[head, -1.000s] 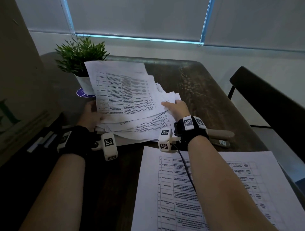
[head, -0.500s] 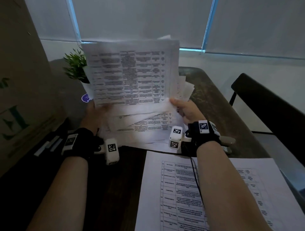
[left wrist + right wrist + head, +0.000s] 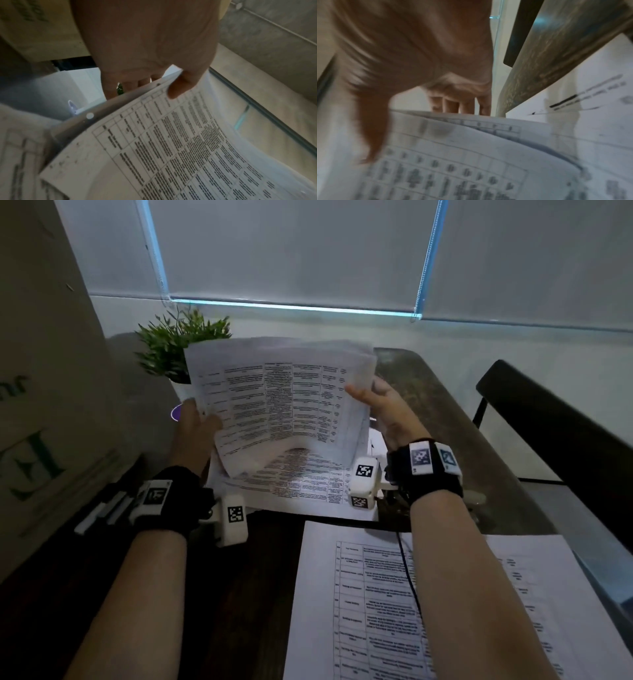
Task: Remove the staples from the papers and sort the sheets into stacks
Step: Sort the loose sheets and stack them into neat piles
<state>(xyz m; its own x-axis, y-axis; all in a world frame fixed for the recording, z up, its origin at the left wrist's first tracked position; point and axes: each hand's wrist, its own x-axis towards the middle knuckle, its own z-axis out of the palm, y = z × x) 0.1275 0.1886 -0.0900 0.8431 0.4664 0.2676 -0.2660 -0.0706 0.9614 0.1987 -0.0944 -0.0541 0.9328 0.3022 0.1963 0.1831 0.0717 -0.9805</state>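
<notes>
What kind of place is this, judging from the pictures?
Probably an office or study room: a dark wooden table by a window with roller blinds, sheets of printed tables spread on it, and a small potted plant at the back.

Two hands (image 3: 191, 436) (image 3: 387, 409), one plant (image 3: 174, 344), one chair (image 3: 561, 436) — paper sheets uncountable.

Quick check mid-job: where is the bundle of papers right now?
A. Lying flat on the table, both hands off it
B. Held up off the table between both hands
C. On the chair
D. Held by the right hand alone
B: the bundle is raised and curved above the sheets on the table, with the left hand pinching its left edge and the right hand on its right edge.
</notes>
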